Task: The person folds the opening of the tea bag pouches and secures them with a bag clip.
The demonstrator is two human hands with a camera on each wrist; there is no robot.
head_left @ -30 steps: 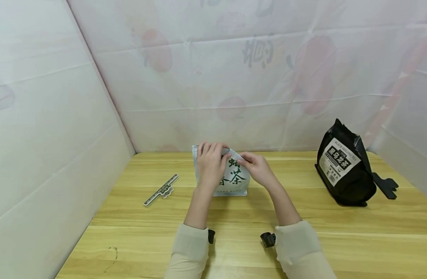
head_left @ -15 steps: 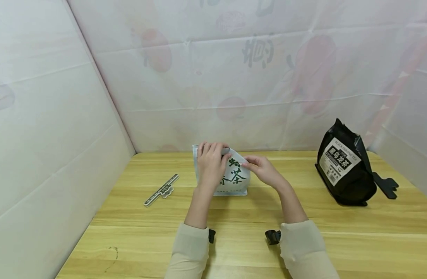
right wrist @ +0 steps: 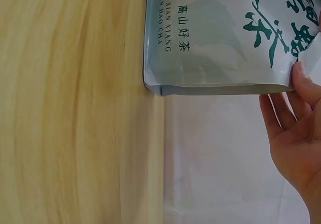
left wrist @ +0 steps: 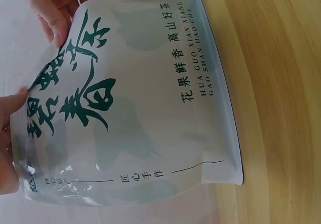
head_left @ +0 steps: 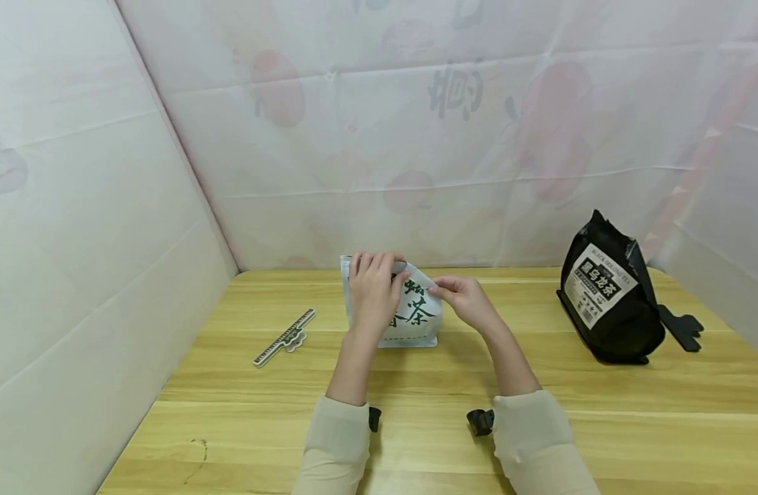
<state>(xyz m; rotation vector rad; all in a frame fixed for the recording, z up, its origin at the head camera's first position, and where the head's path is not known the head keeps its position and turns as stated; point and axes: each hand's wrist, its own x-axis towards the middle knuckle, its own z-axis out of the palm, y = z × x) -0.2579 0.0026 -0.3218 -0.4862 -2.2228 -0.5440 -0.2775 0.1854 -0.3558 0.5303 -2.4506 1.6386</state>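
A pale green-white tea bag (head_left: 416,326) with large dark green characters stands on the table. My left hand (head_left: 372,292) grips its top from above, fingers over the far side and thumb on the front. With thumb and fingers my right hand (head_left: 468,302) pinches the bag's upper right edge. In the left wrist view the top of the bag (left wrist: 145,58) is creased, the crease cutting across the characters between both hands. The right wrist view has the right thumb on the front of the bag (right wrist: 210,43) and the fingers behind it.
Left of the bag lies a ruler-like clip (head_left: 286,338) with piano-key markings. At the right a black oolong tea bag (head_left: 607,295) leans with its top open; a black hand-shaped object (head_left: 684,328) pokes out behind it. Cloth walls (head_left: 379,137) enclose the wooden table (head_left: 230,412).
My right hand has slid slightly right and down along the bag's edge. The left hand and the tea bag have stayed almost where they were.
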